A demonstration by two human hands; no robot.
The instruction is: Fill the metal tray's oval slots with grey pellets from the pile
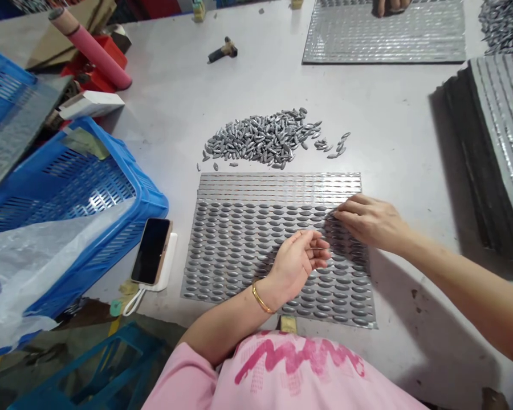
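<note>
A flat ridged sheet [277, 185] lies before me, its lower part covered with rows of small grey spindle-shaped metal pieces [243, 250]. My right hand [370, 221] is at the sheet's right side, fingertips pressed together at the uppermost filled rows; what they pinch is hidden. Over the middle of the rows hovers my left hand [297, 262], wearing a gold bangle [261, 299], its fingers loosely curled inward. I cannot make out what lies in its palm. Beyond the sheet is a loose heap of the same pieces [260, 139].
At left stand a blue crate [149, 196] with plastic film, and a phone [151, 250] on a white power bank. A stack of sheets [496, 148] rises at right. Across the table, another person's hand [391, 7] touches a similar sheet [385, 40]. A dark-handled tool [223, 50] lies beyond the heap.
</note>
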